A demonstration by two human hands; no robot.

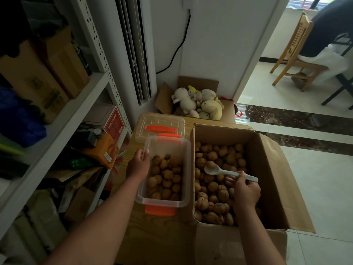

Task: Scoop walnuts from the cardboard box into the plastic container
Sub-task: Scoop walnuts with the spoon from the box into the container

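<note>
- Right hand [246,190] holds the spoon [221,170], its handle partly hidden by the fingers; one walnut [210,164] lies in it, over the box [267,178], lower right.
- Left hand [138,163] grips the container [166,203] rim, centre.
- Red label [114,123], left: writing unreadable.

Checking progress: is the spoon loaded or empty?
Loaded: one walnut sits in the bowl of the spoon, over the cardboard box.

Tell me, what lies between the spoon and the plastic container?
In the head view, a few walnuts and the left wall of the cardboard box lie between the spoon and the plastic container; nothing else.
</note>
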